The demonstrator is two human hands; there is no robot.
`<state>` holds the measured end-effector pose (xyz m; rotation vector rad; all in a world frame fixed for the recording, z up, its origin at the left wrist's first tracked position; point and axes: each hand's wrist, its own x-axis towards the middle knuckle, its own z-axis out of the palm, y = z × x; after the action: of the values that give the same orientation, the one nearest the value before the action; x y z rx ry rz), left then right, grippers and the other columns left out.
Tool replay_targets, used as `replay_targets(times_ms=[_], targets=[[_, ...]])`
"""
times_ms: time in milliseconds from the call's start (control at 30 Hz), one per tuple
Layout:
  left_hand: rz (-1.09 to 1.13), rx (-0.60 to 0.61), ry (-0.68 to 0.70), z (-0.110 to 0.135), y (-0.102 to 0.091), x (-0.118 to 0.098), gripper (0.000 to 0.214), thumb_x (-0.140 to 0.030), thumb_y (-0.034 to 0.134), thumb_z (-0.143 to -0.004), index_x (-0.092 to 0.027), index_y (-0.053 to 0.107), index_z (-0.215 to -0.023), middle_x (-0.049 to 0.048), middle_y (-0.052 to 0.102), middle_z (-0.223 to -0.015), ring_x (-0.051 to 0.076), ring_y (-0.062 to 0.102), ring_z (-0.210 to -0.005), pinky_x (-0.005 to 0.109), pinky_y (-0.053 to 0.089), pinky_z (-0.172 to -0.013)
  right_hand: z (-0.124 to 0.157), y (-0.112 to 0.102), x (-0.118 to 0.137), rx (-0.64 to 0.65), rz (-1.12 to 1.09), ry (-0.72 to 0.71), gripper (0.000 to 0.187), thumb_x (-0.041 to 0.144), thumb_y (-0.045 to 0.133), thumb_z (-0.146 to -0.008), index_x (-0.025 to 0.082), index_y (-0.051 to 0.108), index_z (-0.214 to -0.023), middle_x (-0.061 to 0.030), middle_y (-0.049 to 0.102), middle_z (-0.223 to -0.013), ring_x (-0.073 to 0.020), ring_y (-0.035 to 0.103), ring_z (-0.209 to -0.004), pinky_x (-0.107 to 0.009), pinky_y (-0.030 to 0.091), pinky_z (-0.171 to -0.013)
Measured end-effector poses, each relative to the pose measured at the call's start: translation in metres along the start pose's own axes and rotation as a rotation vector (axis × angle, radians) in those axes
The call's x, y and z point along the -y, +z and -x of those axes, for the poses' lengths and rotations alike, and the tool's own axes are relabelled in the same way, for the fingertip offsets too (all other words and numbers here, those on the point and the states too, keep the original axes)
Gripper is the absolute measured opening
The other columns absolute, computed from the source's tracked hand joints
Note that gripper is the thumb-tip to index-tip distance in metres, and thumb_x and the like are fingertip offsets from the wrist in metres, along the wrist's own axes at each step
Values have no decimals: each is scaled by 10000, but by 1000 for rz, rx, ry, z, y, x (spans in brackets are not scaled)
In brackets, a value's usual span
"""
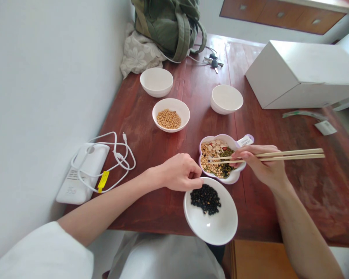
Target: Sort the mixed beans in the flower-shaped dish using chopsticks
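**A home dining corner, by the look of it**

A reddish-brown wooden table (261, 201) stands against a white wall (46, 116), with a green canvas backpack (168, 27) and a bunch of metal keys (213, 61) at the far end (everyday clutter).

You're wearing a loose white sleeve (43, 252) on your left arm and a pale grey-white garment (165, 257) down your front; your hands (180, 172) and forearms (104, 209) are bare.

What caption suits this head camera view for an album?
Right hand holds wooden chopsticks in a flower-shaped dish of mixed beans; left hand at a white bowl of black beans.
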<state>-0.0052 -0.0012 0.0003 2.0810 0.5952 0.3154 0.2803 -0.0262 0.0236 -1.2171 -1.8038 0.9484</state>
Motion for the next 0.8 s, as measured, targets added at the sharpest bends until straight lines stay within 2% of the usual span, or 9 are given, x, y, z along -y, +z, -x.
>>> replay_targets(times_ms=[800], targets=[[-6, 0, -8, 0, 1, 1, 309, -270, 676, -853, -133, 643, -578, -20, 586, -529, 42, 434, -487, 192, 298, -526, 0, -1, -2, 18, 94, -91, 228, 199, 593, -1015, 224, 764, -866, 30, 748, -746, -99, 717, -622, -200, 587, -569]])
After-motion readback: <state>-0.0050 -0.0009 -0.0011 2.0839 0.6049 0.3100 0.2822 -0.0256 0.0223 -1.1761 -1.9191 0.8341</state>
